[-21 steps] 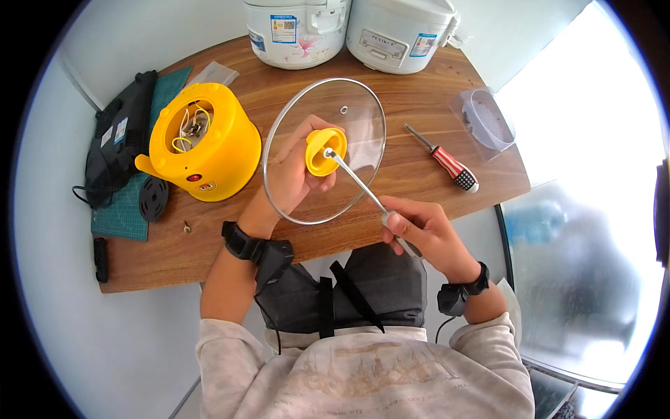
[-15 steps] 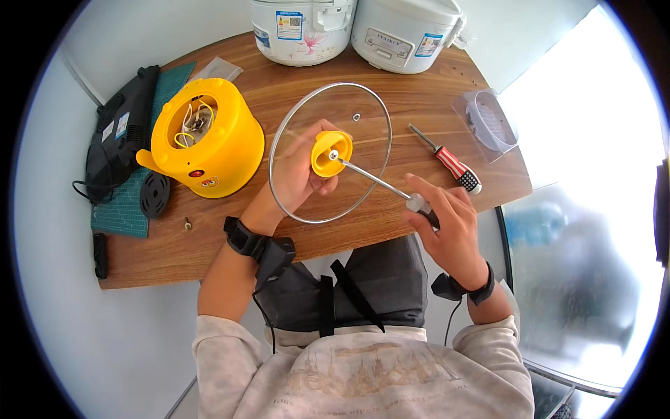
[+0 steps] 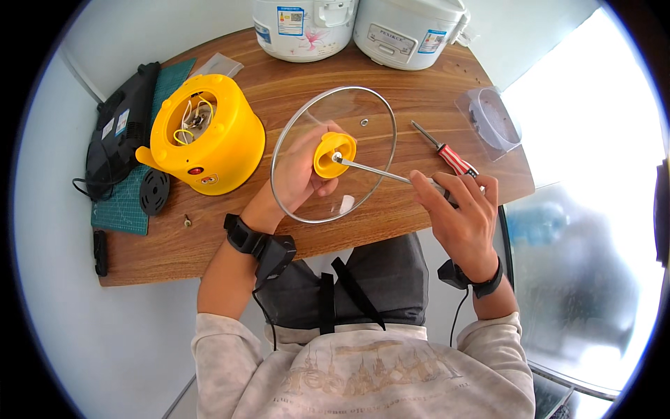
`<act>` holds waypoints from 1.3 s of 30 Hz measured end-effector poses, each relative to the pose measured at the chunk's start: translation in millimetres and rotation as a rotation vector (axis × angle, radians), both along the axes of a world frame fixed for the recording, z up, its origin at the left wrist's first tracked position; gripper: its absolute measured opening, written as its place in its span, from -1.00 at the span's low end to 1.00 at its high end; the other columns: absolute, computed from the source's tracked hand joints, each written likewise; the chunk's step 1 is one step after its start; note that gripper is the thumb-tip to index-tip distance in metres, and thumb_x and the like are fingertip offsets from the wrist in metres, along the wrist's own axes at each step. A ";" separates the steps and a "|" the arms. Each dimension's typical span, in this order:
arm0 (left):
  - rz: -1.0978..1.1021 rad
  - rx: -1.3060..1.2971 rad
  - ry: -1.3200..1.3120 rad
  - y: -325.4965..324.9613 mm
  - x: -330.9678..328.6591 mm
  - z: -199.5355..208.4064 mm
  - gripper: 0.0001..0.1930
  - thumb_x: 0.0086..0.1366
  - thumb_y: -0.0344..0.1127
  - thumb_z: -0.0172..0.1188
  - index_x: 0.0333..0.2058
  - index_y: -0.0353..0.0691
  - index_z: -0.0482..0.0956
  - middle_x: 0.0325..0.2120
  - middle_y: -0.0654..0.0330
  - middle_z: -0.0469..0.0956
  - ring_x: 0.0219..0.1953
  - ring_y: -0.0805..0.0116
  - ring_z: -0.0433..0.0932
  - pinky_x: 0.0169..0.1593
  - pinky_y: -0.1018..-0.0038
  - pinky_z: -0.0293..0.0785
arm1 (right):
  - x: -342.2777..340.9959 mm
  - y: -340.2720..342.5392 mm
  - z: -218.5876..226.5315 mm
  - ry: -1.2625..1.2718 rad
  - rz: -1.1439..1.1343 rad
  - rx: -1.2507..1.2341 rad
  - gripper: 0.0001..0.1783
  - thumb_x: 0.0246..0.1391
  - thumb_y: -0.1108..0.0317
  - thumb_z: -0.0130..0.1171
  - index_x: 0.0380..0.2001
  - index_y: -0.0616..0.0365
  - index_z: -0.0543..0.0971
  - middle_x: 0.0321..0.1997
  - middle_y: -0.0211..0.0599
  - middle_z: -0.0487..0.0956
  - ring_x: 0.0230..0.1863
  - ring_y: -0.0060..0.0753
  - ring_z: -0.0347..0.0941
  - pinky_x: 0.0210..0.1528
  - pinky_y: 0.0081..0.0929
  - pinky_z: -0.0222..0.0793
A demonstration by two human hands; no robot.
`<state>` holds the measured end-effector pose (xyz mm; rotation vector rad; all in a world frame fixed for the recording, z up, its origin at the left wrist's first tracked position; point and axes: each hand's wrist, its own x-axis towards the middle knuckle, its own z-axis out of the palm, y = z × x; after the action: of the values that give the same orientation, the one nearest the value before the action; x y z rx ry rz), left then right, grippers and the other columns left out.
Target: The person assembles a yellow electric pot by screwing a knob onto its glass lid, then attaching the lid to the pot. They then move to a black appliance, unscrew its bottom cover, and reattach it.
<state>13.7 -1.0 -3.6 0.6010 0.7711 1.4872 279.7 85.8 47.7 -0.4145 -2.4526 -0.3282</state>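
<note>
My left hand is closed around a yellow knob at the middle of a round glass lid with a metal rim. The lid is held up over the table, and part of the hand shows through its glass. Inside the knob's hollow sits a silver screw. My right hand grips a screwdriver, its handle mostly hidden by the fingers. The screwdriver's long metal shaft slants left, and its tip is at the screw.
On the wooden table, a yellow appliance body with exposed wires stands left, beside a black disc. A red-handled screwdriver and clear plastic container lie right. Two white rice cookers stand behind; a black case lies far left.
My right hand has moved slightly right and up, and its grip on the screwdriver handle has turned, with the fingers now over it. The lid has shifted a little right.
</note>
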 end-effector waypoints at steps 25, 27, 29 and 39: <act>0.005 0.093 0.209 -1.0 1.8 8.3 -0.68 0.59 -0.05 -0.21 -0.05 -0.12 0.44 -0.35 0.33 0.44 -0.51 0.59 0.35 -0.55 0.64 0.28 | -4.2 -12.6 1.6 0.006 0.045 -0.301 -0.57 0.02 0.31 0.42 0.01 -0.03 0.65 -0.49 -0.47 0.50 -0.53 -0.44 0.38 -0.42 -0.44 0.29; 0.018 0.075 0.216 -1.3 3.9 11.1 -0.67 0.60 -0.05 -0.23 -0.04 -0.12 0.43 -0.35 0.34 0.42 -0.53 0.59 0.33 -0.56 0.64 0.27 | -4.2 -12.6 1.3 0.000 0.042 -0.304 -0.57 0.03 0.31 0.42 0.02 -0.03 0.64 -0.50 -0.47 0.50 -0.54 -0.44 0.37 -0.43 -0.44 0.29; 0.012 0.075 0.213 -1.7 3.8 11.6 -0.67 0.60 -0.06 -0.23 -0.04 -0.12 0.43 -0.36 0.34 0.42 -0.53 0.59 0.33 -0.56 0.64 0.27 | -3.8 -12.2 0.9 -0.012 0.038 -0.293 -0.57 0.03 0.31 0.42 0.02 -0.02 0.64 -0.51 -0.46 0.50 -0.54 -0.43 0.37 -0.43 -0.43 0.29; 0.000 0.094 0.194 -2.8 5.2 13.7 -0.69 0.60 -0.08 -0.23 0.00 -0.12 0.40 -0.34 0.34 0.40 -0.53 0.59 0.32 -0.55 0.63 0.28 | -3.9 -13.1 1.2 0.016 0.093 -0.468 -0.62 0.07 0.38 0.37 -0.01 0.06 0.62 -0.50 -0.35 0.50 -0.53 -0.29 0.44 -0.44 -0.34 0.38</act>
<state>18.9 -3.8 10.1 0.8253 0.8540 1.4858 275.8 72.7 48.9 -0.4902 -2.5115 0.2960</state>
